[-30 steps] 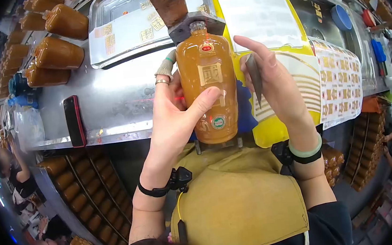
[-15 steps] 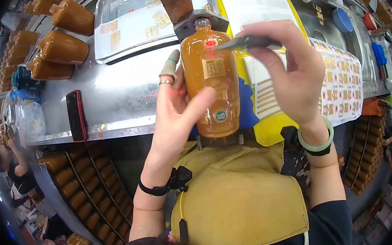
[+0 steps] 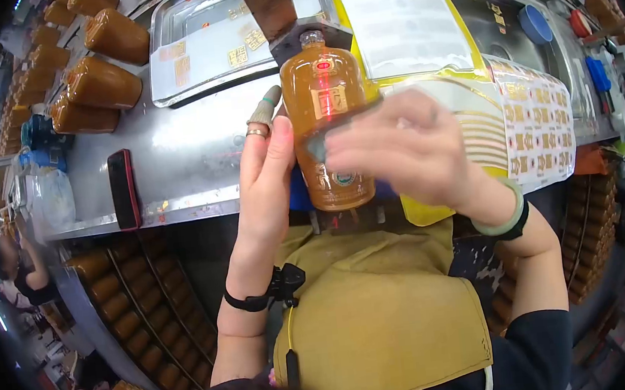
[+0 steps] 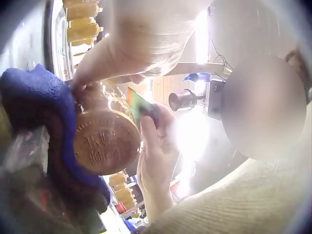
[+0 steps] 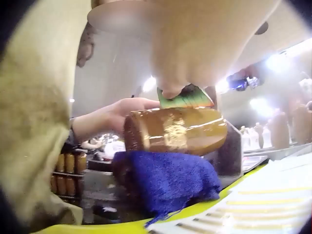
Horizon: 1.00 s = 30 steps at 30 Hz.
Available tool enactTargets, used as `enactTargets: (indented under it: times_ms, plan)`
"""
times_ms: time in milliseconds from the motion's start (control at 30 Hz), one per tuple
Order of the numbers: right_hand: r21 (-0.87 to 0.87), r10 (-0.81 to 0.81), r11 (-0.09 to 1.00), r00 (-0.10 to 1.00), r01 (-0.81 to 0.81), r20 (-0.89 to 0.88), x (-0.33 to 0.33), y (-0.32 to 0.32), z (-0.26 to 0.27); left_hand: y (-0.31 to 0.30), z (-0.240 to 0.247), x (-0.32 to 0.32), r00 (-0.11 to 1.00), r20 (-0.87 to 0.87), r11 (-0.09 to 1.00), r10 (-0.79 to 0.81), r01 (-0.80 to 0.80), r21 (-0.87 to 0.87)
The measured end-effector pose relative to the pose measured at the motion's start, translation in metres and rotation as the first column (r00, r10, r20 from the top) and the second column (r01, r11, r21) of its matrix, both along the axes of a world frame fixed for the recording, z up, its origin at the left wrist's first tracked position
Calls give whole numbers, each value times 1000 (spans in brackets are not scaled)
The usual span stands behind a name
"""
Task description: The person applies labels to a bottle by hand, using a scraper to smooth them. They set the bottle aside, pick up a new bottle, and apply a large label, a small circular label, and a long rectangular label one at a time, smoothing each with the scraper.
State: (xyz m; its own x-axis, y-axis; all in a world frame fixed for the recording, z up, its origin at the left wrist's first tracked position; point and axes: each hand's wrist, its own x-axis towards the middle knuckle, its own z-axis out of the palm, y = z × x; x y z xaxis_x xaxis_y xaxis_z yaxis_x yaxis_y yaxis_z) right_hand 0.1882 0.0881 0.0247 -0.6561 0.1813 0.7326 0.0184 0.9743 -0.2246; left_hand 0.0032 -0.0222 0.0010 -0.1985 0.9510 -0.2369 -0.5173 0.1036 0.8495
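An amber bottle [image 3: 329,144] with gold characters lies on its side on a blue cloth [image 5: 175,180], its neck toward a metal bracket [image 3: 297,40]. My right hand [image 3: 406,152], blurred in the head view, pinches a flat green scraper [image 5: 187,97] against the upper face of the bottle. The scraper slants across the bottle below the square gold character. Along the bottle's left side rests my left hand [image 3: 264,166], thumb and index finger straight, with a knitted cover on one finger. Its other fingers are mostly hidden.
A metal tray [image 3: 165,74] with gold stickers lies at the back. Several amber bottles [image 3: 102,83] and a phone [image 3: 123,189] are on the left. Sticker sheets [image 3: 535,125] and yellow-edged sheets [image 3: 408,20] lie on the right, near a blue bowl [image 3: 535,24].
My right hand has swung in over the bottle, and the scraper has gone from the red emblem down to the lower front. My left thumb has drawn back from the bottle's face to its left edge.
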Motion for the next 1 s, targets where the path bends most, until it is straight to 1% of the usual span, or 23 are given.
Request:
enactTargets:
  times_ms: [67,100,133,167,200,233,267,333,367,433,467,533,567,633,667,700,733,767,800,867,900,933,1000]
  plan:
    - [-161,117,981,991,-106,59,7,-16,4,1,-7,2,996,-88,998,15,-11,56]
    - [-271,83,961,995,-63,62,8,-14,7,1,-3,3,994,-109,998,-2,9,57]
    - [-272,78,960,995,-58,62,4,-14,6,1,-1,6,994,-108,998,-8,14,55]
    - [-546,-116,837,989,45,-96,-7,-14,3,1,1,10,983,-181,998,-7,17,55]
    - [-777,-338,625,922,72,-187,-13,-12,0,1,2,13,967,-254,998,-4,19,56]
    - [-895,-350,446,917,-16,-191,-15,-10,-4,2,2,14,973,-229,998,-1,16,65]
    - [-896,-352,444,916,-16,-191,-14,-10,-13,1,3,14,973,-231,998,-2,17,63]
    - [-802,-403,566,912,190,-68,-13,-11,-33,1,5,12,963,-267,998,-39,51,38]
    - [-804,-402,564,913,189,-67,-12,-12,-34,1,6,11,963,-266,998,-37,49,36]
    - [-771,-502,558,864,306,-20,-8,-16,-36,1,7,12,976,-211,999,-50,53,10]
    - [-771,-504,558,864,308,-20,-6,-15,-37,1,6,12,976,-210,998,-52,55,11]
    - [-643,-542,631,840,435,36,0,-14,-40,2,5,10,975,-212,996,-70,79,37]
    - [-641,-542,633,840,433,32,3,-12,-44,1,4,10,974,-214,996,-69,79,41]
    - [-609,-524,643,847,463,91,12,-8,-53,-1,0,11,956,-291,999,-18,29,34]
    - [-607,-519,649,850,458,87,16,-7,-51,-5,-4,8,956,-293,999,-10,23,39]
    - [-702,-553,579,832,415,36,18,-5,-47,-8,-8,1,761,-643,973,85,74,217]
    - [-788,-597,496,802,365,-4,21,-5,-46,-10,-9,-4,450,-863,918,228,197,345]
    - [-786,-598,520,800,333,-57,20,-1,-49,-7,-2,-7,128,-978,930,166,309,199]
    - [-786,-595,523,802,330,-59,18,-1,-48,-6,0,-7,125,-978,931,169,306,200]
    - [-864,-544,464,833,195,-104,12,-4,-42,-1,3,-7,-29,-968,859,251,469,208]
    - [-867,-537,457,839,201,-89,13,-4,-42,2,8,-10,-123,-962,855,242,495,152]
    - [-865,-534,461,841,198,-91,15,-3,-42,8,9,-15,-124,-961,856,246,493,155]
    - [-867,-539,461,836,192,-101,19,-1,-42,21,10,-24,-141,-961,899,237,406,162]
